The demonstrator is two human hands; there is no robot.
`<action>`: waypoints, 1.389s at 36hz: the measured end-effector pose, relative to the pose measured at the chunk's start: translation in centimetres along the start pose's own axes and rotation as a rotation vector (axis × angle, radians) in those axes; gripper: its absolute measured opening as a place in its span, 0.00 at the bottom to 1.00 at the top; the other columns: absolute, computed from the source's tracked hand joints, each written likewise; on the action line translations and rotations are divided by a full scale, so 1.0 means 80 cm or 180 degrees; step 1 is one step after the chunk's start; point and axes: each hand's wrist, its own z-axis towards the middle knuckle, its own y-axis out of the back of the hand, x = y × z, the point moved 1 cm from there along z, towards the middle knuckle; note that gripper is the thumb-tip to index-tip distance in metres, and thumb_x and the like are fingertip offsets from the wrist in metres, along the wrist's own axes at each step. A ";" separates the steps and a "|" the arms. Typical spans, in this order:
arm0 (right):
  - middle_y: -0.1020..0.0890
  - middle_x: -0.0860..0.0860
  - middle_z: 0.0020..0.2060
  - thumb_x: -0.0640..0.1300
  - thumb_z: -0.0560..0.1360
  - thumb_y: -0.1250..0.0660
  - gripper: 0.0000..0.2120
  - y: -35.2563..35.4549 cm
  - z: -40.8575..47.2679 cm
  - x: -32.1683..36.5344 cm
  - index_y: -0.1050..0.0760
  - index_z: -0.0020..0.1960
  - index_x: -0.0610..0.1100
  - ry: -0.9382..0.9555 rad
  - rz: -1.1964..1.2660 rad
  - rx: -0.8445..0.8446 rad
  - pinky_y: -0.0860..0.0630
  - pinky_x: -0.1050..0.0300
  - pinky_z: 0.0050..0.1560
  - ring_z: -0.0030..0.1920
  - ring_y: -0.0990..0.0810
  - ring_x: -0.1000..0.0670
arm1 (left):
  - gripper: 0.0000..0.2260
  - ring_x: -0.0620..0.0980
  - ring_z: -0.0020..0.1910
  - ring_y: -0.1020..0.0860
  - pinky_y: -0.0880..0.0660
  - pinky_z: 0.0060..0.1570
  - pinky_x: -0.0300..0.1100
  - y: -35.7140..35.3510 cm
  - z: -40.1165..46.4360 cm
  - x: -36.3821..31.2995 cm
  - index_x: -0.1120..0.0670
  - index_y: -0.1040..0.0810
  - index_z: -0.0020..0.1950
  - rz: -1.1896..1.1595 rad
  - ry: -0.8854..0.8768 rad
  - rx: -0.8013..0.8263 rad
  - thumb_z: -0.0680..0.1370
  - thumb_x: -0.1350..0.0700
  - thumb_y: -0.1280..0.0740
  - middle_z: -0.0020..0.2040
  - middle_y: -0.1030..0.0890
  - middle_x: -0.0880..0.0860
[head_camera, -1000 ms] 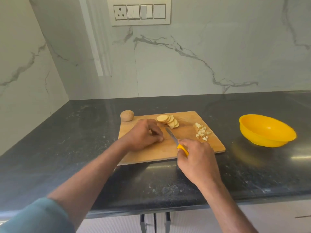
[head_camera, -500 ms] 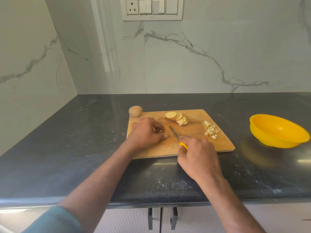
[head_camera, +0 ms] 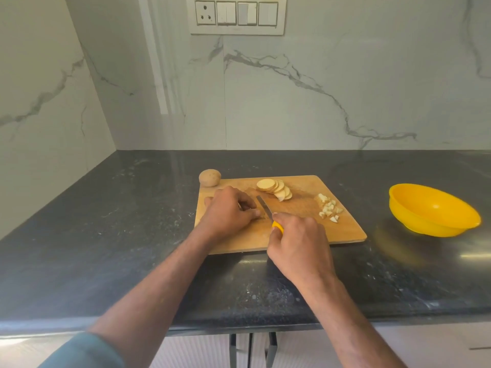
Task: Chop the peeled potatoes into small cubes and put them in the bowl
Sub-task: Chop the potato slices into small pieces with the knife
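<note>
Closest to you: teal sleeve (head_camera: 87, 351) at 7 o'clock, both forearms reaching up over the dark counter (head_camera: 106, 248). Your right hand (head_camera: 299, 245) is wrapped round the yellow handle of the knife (head_camera: 268, 213), blade pointing toward 11 o'clock and down on the cutting board (head_camera: 340, 232). Your left hand (head_camera: 229, 213) sits just left of the blade w/ fingers curled down onto the board; prob pinning a potato piece but can't see what's under it, so can't tell if it's gripping anything. Further back on the board: fanned potato slices (head_camera: 275, 188) at 12 o'clock from the knife, and a little heap of cubes (head_camera: 329, 208) at 3 o'clock, near the right edge. Whole unpeeled potato (head_camera: 210, 177) touches the board's far-left corner. Yellow bowl (head_camera: 433, 211) is off the board, well apart at 3 o'clock; can't see any cubes in it. Switch panel (head_camera: 237, 15) on the marble wall at 12.
</note>
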 end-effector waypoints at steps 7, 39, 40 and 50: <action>0.14 0.49 0.43 0.46 0.78 0.35 0.15 -0.011 0.007 0.006 0.20 0.62 0.48 -0.0059 -0.0128 0.0023 0.19 0.56 0.43 0.42 0.17 0.48 | 0.03 0.45 0.45 0.22 0.25 0.56 0.58 -0.003 -0.002 -0.005 0.47 0.14 0.41 0.0125 -0.0028 -0.0096 0.73 0.49 0.23 0.41 0.17 0.42; 0.15 0.49 0.43 0.43 0.77 0.35 0.10 -0.013 0.007 0.009 0.19 0.56 0.46 -0.0008 0.0012 0.0234 0.19 0.54 0.45 0.43 0.19 0.47 | 0.10 0.47 0.43 0.19 0.23 0.54 0.57 -0.006 -0.001 -0.007 0.46 0.17 0.31 -0.0022 0.0098 -0.0070 0.70 0.57 0.23 0.33 0.17 0.40; 0.16 0.49 0.43 0.43 0.77 0.35 0.10 -0.012 0.006 0.009 0.19 0.56 0.46 -0.0019 0.0023 0.0242 0.19 0.53 0.46 0.43 0.19 0.47 | 0.09 0.47 0.43 0.19 0.23 0.54 0.57 -0.007 -0.001 -0.007 0.47 0.17 0.32 -0.0013 0.0085 -0.0066 0.70 0.57 0.24 0.33 0.17 0.41; 0.16 0.49 0.44 0.41 0.77 0.36 0.11 0.005 -0.023 0.008 0.20 0.57 0.46 0.0013 -0.0090 0.0382 0.22 0.58 0.43 0.42 0.21 0.49 | 0.06 0.45 0.41 0.19 0.20 0.51 0.52 -0.005 -0.004 -0.011 0.50 0.15 0.35 -0.0033 0.0056 -0.0054 0.72 0.57 0.23 0.35 0.16 0.44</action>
